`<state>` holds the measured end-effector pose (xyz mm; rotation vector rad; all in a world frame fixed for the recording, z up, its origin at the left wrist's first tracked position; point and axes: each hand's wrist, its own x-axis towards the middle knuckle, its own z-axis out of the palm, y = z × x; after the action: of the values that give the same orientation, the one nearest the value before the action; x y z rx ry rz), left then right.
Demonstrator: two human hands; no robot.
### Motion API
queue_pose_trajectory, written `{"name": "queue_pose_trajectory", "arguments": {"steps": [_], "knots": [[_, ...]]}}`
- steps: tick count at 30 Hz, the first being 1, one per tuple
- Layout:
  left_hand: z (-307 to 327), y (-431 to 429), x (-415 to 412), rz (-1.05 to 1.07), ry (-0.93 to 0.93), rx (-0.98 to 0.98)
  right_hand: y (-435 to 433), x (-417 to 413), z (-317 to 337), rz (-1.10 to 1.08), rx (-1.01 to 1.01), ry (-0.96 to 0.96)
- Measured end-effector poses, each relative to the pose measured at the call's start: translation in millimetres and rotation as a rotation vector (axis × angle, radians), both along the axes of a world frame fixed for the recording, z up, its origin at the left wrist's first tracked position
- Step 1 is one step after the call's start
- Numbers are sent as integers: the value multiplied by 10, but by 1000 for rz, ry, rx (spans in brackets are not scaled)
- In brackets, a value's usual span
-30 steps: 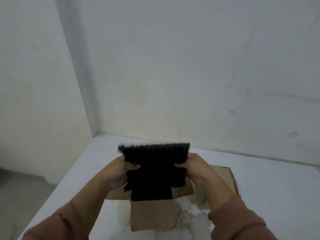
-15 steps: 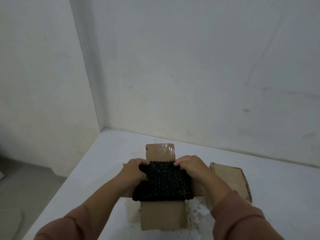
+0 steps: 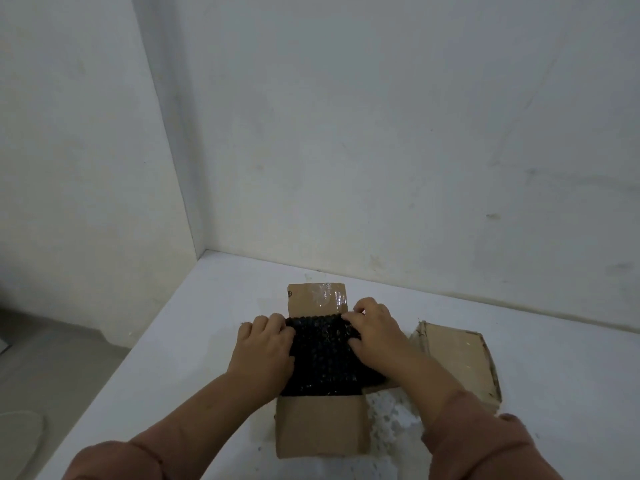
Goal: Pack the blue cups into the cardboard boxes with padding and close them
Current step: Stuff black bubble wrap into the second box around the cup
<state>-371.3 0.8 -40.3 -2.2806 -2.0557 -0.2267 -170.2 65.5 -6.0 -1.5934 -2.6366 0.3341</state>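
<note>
I see the black padding (image 3: 323, 358) as bubbled plastic with a faint sheen. The open box (image 3: 320, 427) beneath it is matt brown cardboard, and a strip of glossy clear tape (image 3: 327, 296) crosses its far flap. The second box (image 3: 457, 358) is the same cardboard, with frayed edges. The white tabletop (image 3: 207, 341) looks smooth and matt.

No legible text; a blurred mark on the cardboard box (image 3: 320, 427)
</note>
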Motion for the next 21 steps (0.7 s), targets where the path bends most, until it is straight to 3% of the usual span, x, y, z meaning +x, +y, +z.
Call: {"name": "queue_pose_trajectory", "arguments": {"steps": [4, 14, 21], "knots": [[95, -64, -15, -37, 16, -164, -25, 26, 119, 98, -339, -187], [127, 51, 182, -175, 297, -295, -171, -210, -93, 300, 7, -465], [148, 114, 132, -256, 227, -351, -109, -248, 10, 269, -60, -435]]}}
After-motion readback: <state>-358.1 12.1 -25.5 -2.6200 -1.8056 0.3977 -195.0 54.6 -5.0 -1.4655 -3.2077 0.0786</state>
